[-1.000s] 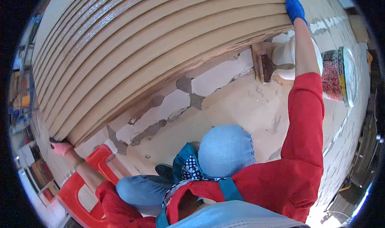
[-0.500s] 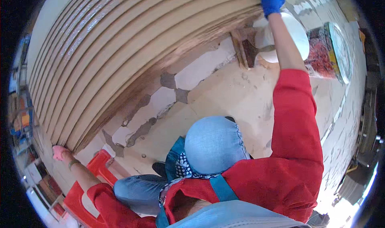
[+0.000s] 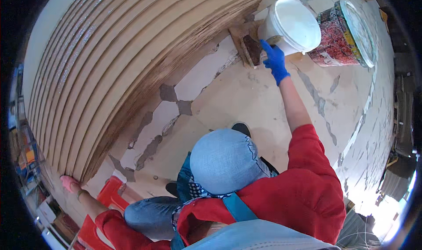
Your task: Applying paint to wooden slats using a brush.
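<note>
Long cream slats (image 3: 132,43) with dark gaps between them fill the upper left, their near side streaked brown. My left hand (image 3: 69,184), in a pink glove, touches their lower left end; its fingers are too small and tucked in to read. My right hand (image 3: 275,63), in a blue glove, is low beside a white bucket (image 3: 269,29), with index finger and thumb apart. Just left of its fingertips a dark brown, brush-like piece (image 3: 251,50) leans on a wooden block (image 3: 236,35). Nothing shows clearly in the right hand.
A red-patterned bucket (image 3: 325,41) with a pale rim stands right of the white one. Beneath me is a worn tan floor (image 3: 228,98) with grey and white patches. A red plastic stool (image 3: 110,193) is at my lower left. Shelving (image 3: 26,157) lines the far left edge.
My right hand has come down from the far upper end of the slats to beside the white bucket. My left hand stays at the slats' lower left end. The view has shifted slightly.
</note>
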A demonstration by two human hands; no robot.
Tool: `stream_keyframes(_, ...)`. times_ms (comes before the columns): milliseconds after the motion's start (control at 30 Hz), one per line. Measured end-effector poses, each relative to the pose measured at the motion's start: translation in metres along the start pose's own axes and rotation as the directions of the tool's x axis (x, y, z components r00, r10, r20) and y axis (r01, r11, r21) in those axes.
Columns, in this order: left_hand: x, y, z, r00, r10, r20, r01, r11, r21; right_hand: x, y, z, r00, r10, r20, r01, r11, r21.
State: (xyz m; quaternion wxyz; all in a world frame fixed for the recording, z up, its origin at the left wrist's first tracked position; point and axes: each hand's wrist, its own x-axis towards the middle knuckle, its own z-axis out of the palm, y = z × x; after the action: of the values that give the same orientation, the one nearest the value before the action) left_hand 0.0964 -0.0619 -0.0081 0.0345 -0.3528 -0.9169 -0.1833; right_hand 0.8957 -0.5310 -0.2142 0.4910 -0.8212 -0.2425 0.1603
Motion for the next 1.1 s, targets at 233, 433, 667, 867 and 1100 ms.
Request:
stream_keyframes(233,0.032,-0.026,0.005,0.997,-0.042,-0.062,0.039,0.998,-0.056,0.004,-0.055,0.043,0.87,0.472,-0.142,-0.375,0.821,0.431)
stream_keyframes(433,0.077,-0.047,0.018,0.996,0.063,-0.07,-0.061,0.998,0.026,-0.088,-0.146,0.026,0.829,-0.537,-0.158,0.522,0.843,-0.131)
stream_keyframes(667,0.05,-0.033,0.01,0.996,-0.02,-0.086,0.013,0.996,-0.087,-0.004,-0.152,-0.094,0.875,-0.274,-0.399,0.35,0.928,0.13)
stream_keyframes(867,0.047,-0.038,-0.018,0.994,0.083,-0.069,-0.085,0.996,-0.022,0.075,-0.093,-0.118,0.916,0.161,-0.368,-0.005,0.921,0.39)
stream_keyframes(1100,0.033,-0.034,-0.021,0.983,0.177,0.042,-0.177,0.984,0.004,0.092,-0.068,-0.112,0.971,0.029,-0.236,0.024,0.976,0.217)
